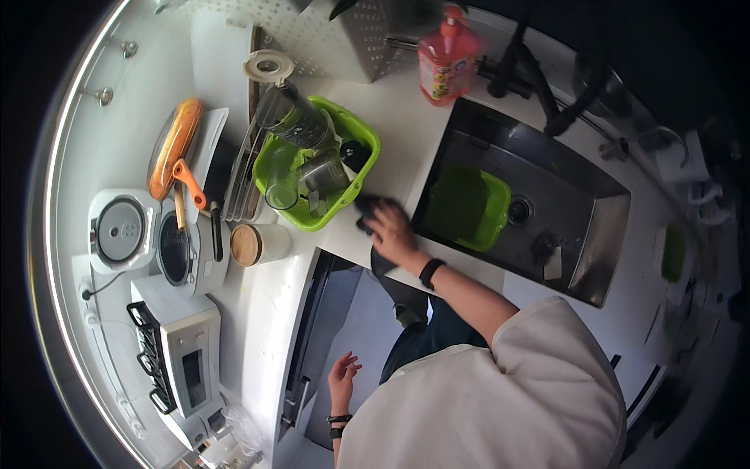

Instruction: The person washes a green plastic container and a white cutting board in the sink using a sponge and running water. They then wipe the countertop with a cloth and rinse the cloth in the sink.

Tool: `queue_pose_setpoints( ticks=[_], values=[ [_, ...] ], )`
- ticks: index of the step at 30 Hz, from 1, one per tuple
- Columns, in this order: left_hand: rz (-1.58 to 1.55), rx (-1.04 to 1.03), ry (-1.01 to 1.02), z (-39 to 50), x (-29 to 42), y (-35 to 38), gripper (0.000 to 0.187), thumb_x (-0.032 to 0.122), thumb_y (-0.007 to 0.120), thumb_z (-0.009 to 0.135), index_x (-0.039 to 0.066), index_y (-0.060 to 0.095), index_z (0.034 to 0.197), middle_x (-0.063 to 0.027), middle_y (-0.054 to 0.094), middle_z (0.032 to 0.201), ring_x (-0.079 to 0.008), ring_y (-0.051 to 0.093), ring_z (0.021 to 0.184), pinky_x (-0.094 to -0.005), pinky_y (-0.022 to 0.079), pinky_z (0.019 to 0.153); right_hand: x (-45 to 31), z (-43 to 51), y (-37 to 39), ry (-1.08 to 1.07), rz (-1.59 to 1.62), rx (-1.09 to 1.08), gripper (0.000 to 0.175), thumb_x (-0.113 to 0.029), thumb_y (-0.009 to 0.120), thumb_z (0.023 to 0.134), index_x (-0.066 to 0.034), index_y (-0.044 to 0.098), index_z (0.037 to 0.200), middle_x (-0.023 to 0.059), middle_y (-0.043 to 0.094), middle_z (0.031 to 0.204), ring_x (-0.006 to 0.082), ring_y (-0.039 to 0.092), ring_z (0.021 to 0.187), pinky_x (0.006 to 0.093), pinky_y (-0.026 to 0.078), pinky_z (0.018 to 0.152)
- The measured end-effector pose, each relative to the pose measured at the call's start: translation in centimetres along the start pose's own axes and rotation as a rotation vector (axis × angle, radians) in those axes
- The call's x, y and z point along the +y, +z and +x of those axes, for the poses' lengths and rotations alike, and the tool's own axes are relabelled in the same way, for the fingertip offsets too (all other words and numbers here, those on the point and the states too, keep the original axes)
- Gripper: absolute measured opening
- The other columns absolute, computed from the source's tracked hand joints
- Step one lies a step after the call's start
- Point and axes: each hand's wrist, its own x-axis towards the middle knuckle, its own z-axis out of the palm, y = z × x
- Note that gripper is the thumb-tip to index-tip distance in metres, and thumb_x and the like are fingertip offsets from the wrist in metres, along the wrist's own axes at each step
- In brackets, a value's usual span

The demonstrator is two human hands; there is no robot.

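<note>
My right hand (pixel 394 230) presses on a dark cloth (pixel 375 210) on the white countertop (pixel 404 140), between a green plastic basin and the sink. The fingers cover part of the cloth. My left hand (pixel 344 370) hangs low beside my body, fingers apart and holding nothing. The green basin (pixel 370 140) holds a clear blender jug (pixel 293 117), a clear glass (pixel 282 187) and other clear containers. In the dark sink (pixel 562 170), another green basin (pixel 495 211) lies beside the drain, with a scouring pad (pixel 546 246) and a pale block (pixel 552 264) near it.
A red pump bottle (pixel 448 64) stands behind the sink, near the black faucet (pixel 521 76). Left of the basin are a wooden-lidded jar (pixel 261 245), a dish rack (pixel 243 182), pans and an open rice cooker (pixel 176 252). A white oven (pixel 190 363) stands at lower left.
</note>
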Motion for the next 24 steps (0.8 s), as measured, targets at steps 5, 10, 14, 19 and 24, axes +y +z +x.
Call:
queue_pose_setpoints(
  ticks=[5,10,14,19,24],
  values=[
    [0.033,-0.141,0.018,2.5,1.0,-2.2,0.031,0.006,0.055,0.093,0.0,0.056,0.124,-0.01,0.065,0.108,-0.0168,0.064,0.089,-0.0247,0.048,0.074,-6.3,-1.4,4.2,0.149,0.142,0.036,0.034,-0.001,0.056,0.074,0.0003,0.064,0.107,0.0199,0.046,0.136,0.0397,0.035,0.132,0.0512,0.026,0.111],
    [0.25,-0.266,0.027,4.1,1.0,-4.5,0.031,0.009,0.057,0.093,0.005,0.057,0.124,-0.0069,0.066,0.11,-0.0131,0.065,0.088,-0.0233,0.047,0.074,-7.2,-3.1,4.9,0.148,-0.198,0.176,0.042,-0.008,0.057,0.075,-0.0065,0.061,0.117,0.0154,0.043,0.14,0.0346,0.037,0.132,0.0482,0.029,0.11],
    [0.276,-0.343,0.01,5.7,-0.6,-5.6,0.032,0.011,0.058,0.092,0.005,0.058,0.124,-0.0059,0.067,0.108,-0.0134,0.067,0.085,-0.023,0.049,0.073,-2.6,-11.0,-1.3,0.31,-0.063,0.444,0.042,0.0,0.059,0.066,-0.009,0.066,0.107,0.0116,0.05,0.134,0.0328,0.043,0.127,0.0454,0.034,0.107],
    [0.292,-0.457,0.031,7.3,-4.4,-6.7,0.034,0.012,0.061,0.092,0.005,0.057,0.124,-0.0065,0.067,0.108,-0.0132,0.066,0.086,-0.0227,0.05,0.071,5.9,-28.5,-17.1,0.585,-0.471,0.501,0.045,0.0,0.056,0.075,-0.0136,0.06,0.117,0.0203,0.058,0.112,0.0389,0.05,0.113,0.0466,0.04,0.1],
    [0.252,-0.549,0.069,7.4,-7.1,-8.1,0.033,0.013,0.062,0.092,0.004,0.057,0.124,-0.0056,0.066,0.108,-0.0127,0.066,0.086,-0.022,0.05,0.071,9.1,-40.7,-30.5,0.851,-0.496,0.887,0.036,0.0,0.053,0.081,-0.0072,0.062,0.115,0.021,0.059,0.113,0.0387,0.057,0.103,0.0431,0.047,0.091]
  ],
)
